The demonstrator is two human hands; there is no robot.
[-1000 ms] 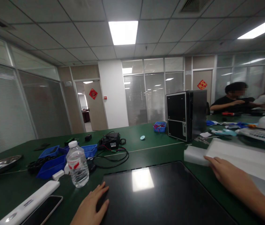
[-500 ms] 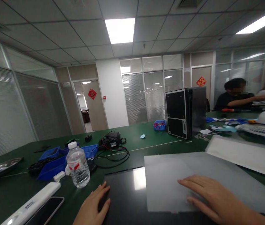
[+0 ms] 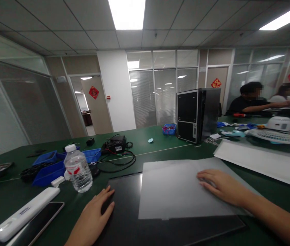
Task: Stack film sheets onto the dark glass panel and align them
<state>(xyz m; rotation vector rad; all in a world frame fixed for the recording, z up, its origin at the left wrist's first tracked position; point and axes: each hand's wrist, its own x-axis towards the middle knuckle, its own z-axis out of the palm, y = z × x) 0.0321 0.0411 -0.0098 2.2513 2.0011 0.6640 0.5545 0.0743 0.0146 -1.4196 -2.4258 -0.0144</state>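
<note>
A glossy black flat panel (image 3: 124, 205) lies before me on the green table. Over its right part rests a translucent whitish sheet (image 3: 170, 191), its left edge crossing the panel and its right side passing under my forearm. My left hand (image 3: 96, 212) is at the panel's left edge, fingers stretched out and thumb apart. Flat on the sheet lies my right hand (image 3: 219, 186), fingers extended, nothing visibly gripped.
A water bottle (image 3: 77, 169), a white elongated device (image 3: 25, 213) and a phone (image 3: 38, 223) sit left. Blue bins (image 3: 49, 174) and a black adapter with cables (image 3: 115, 144) stand behind. A computer tower (image 3: 198, 116), a white board (image 3: 260, 164) and seated people are right.
The translucent sheet has shifted left over the black panel, covering more of it. My right hand is now farther right relative to the sheet. The view has tilted slightly downward.
</note>
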